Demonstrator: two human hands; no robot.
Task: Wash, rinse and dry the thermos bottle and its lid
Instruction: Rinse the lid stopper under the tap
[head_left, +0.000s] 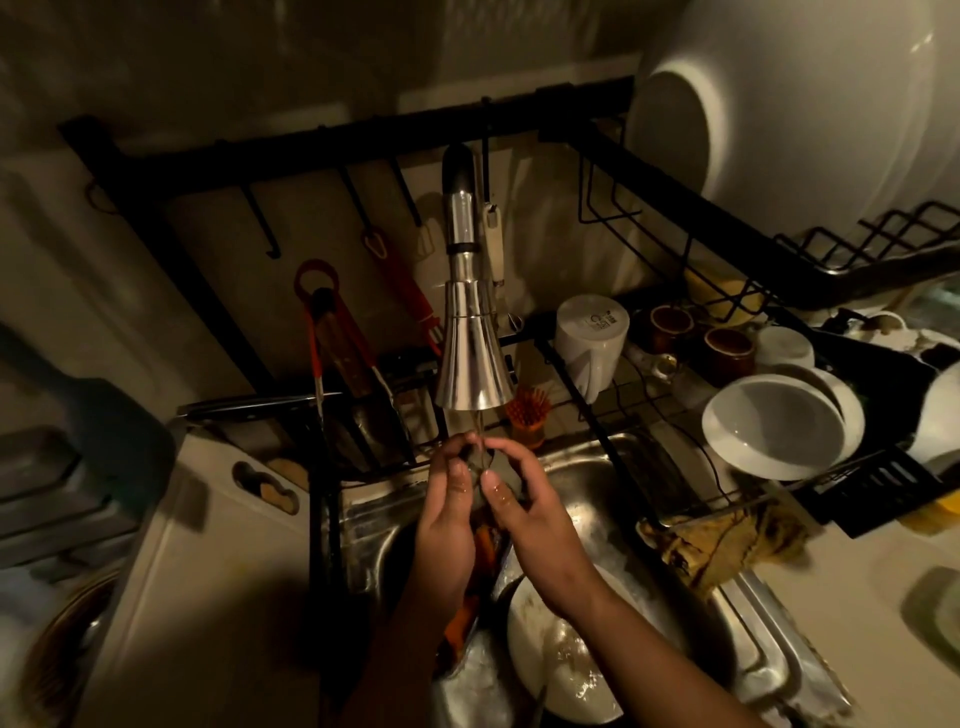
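Observation:
A small dark lid (480, 470) sits between both my hands, right under the chrome faucet head (471, 358), and a thin stream of water falls onto it. My left hand (448, 512) curls round its left side and my right hand (519, 501) curls round its right side. The lid is mostly hidden by my fingers. Below my hands in the steel sink (582, 457) lies an orange object (465, 582), partly hidden, which may be the thermos bottle; I cannot tell for sure.
A dirty white plate (561, 670) lies in the sink. A black dish rack (675, 395) with a white jug (592, 338), cups and bowls (774, 426) stands at the right. Tongs (332, 332) and utensils hang behind the faucet. A rag (722, 540) drapes the sink's right edge.

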